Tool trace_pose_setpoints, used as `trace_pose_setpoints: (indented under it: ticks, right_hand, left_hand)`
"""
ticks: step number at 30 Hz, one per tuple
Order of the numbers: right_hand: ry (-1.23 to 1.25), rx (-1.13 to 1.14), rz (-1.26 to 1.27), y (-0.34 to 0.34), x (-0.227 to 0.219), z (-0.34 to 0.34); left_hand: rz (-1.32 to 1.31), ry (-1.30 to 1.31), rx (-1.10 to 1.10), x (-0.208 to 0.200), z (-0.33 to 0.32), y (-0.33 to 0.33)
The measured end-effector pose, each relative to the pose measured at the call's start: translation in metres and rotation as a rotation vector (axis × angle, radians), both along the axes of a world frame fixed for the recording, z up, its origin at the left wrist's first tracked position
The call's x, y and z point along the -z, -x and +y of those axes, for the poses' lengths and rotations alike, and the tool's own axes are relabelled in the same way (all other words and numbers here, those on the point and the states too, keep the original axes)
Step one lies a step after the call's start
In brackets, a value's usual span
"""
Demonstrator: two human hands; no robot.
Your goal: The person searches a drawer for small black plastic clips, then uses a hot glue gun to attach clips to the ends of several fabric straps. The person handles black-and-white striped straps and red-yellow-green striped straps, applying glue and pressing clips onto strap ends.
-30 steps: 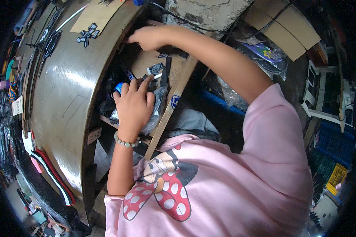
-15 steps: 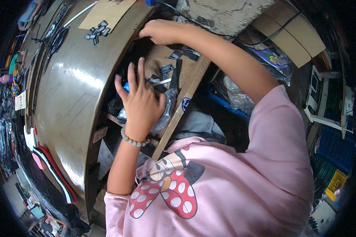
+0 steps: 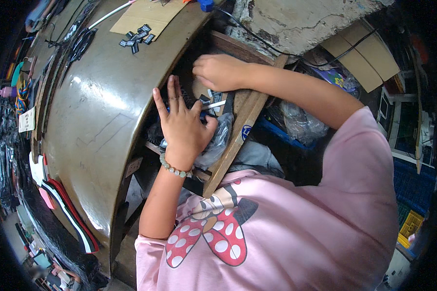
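we cannot tell whether the curled right hand [image 3: 220, 72] holds anything; the top edge crops the cardboard sheet [image 3: 146, 15].

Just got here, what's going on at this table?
A person has both hands at an open wooden drawer under a brown tabletop. The left hand is spread over it, next to a white stick and a clear plastic bag. The right hand is curled over the drawer's far part; whether it holds anything is hidden. Small black pieces lie in a loose cluster on the tabletop, by a cardboard sheet.
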State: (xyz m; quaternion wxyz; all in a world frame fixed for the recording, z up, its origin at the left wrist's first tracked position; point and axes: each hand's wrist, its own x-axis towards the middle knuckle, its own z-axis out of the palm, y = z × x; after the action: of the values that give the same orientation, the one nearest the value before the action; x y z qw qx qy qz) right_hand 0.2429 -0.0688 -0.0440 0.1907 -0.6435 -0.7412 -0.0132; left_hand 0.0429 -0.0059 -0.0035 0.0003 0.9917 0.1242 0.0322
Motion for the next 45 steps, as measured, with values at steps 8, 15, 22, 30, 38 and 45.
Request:
trace_pose_setpoints:
  ticks: [8,15,22,30,38,45]
  right_hand:
    - [0.581,0.143,-0.194,0.014,0.002,0.038]
    - [0.599,0.106,-0.088,0.003,-0.022,-0.017]
    - [0.594,0.146,0.112,-0.022,-0.030,-0.014]
    - [0.241,0.280,0.316,-0.053,-0.031,0.010]
    - [0.244,0.408,0.260,-0.009,0.000,0.012]
    - [0.123,0.513,0.373,0.016,0.023,0.032]
  left_hand:
    - [-0.021,0.006,-0.008,0.003,0.000,-0.001]
    - [-0.032,0.018,-0.001,0.003,0.001,0.000]
    - [-0.166,0.077,0.025,0.006,0.001,0.001]
    - [-0.090,0.071,0.004,0.004,0.000,0.001]
    - [-0.045,0.035,-0.011,0.004,-0.001,0.000]
    - [-0.053,0.064,-0.008,0.006,0.001,0.001]
